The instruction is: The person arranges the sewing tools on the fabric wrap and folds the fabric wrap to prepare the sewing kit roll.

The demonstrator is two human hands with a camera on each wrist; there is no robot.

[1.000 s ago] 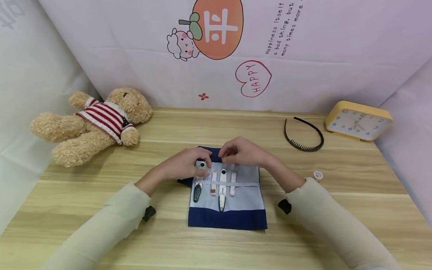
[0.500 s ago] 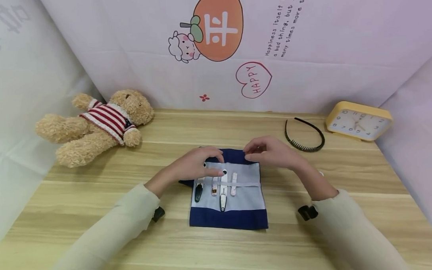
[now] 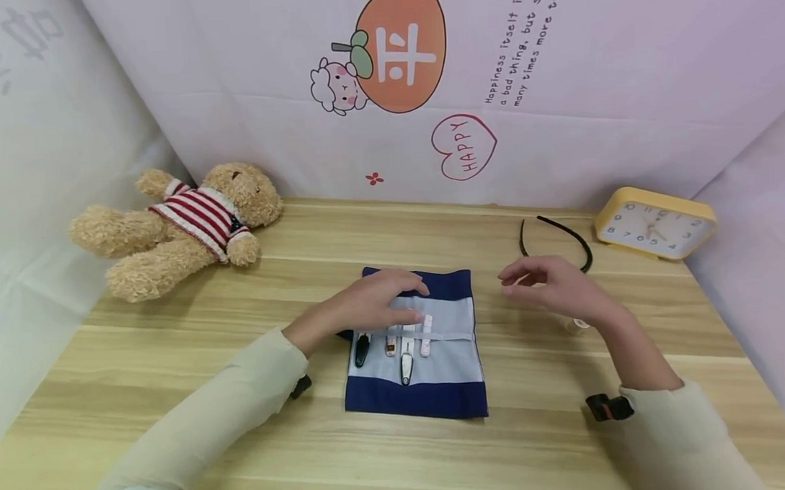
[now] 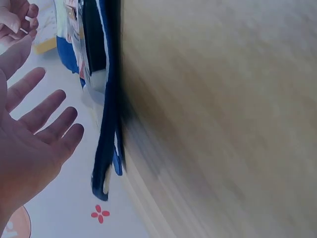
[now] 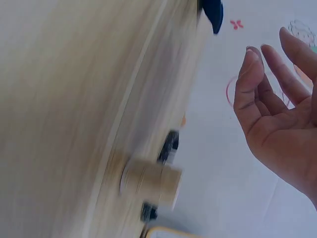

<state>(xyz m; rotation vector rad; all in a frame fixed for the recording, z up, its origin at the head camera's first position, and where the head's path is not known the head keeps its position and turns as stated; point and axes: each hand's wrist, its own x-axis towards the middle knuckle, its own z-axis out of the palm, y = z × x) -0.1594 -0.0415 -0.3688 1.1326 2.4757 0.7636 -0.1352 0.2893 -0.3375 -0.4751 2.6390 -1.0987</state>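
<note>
Treat rectangular navy-and-grey fabric organiser (image 3: pixel 450 363) as likely light, limp; grasp at near navy border (image 3: pixel 416 401). Note left grip (image 3: pixel 380 303) spread above, right grip (image 3: pixel 556 288) loosely curved, empty.

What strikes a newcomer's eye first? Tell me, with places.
Probably the teddy bear, at the back left of the table, or the yellow clock at its back right. The orange print on the back wall stands out too. Mid-table, the left hand hovers above an open navy-and-grey pouch.

Teddy bear (image 3: pixel 179 236) (stripe-clad) lying at left; yellow clock (image 3: pixel 654 223) at right.
</note>
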